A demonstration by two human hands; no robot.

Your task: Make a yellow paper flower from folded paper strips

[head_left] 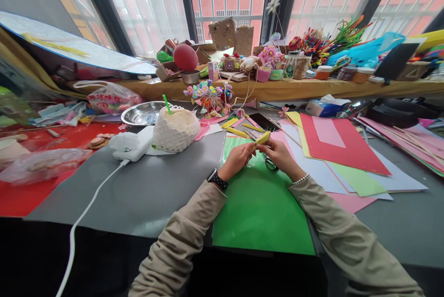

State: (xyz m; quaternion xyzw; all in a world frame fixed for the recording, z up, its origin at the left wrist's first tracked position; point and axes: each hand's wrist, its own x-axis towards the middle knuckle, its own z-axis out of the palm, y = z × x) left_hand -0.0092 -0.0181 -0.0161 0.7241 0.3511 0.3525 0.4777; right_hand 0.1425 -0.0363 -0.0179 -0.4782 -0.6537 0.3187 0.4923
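Note:
Both hands meet above a green sheet (pixel 263 213) on the desk. A small piece of folded yellow paper (pixel 262 138) is pinched between them. My left hand (pixel 239 159) has its fingertips closed on the lower left end of it. The fingers of my right hand (pixel 278 154) are closed on its right side. Below the right hand shows a dark scissors handle (pixel 270 163); the rest of the scissors is mostly hidden. Just beyond the hands lie several yellow and pink paper strips, including a yellow strip (pixel 237 132).
Left stand a net-wrapped coconut (pixel 176 129) with a green straw, a white charger (pixel 136 144) with its cable, and a metal dish (pixel 147 113). Right lie stacked sheets, a red one (pixel 342 144) on top. Behind, craft flowers (pixel 210 95) stand before a crowded ledge (pixel 291 88).

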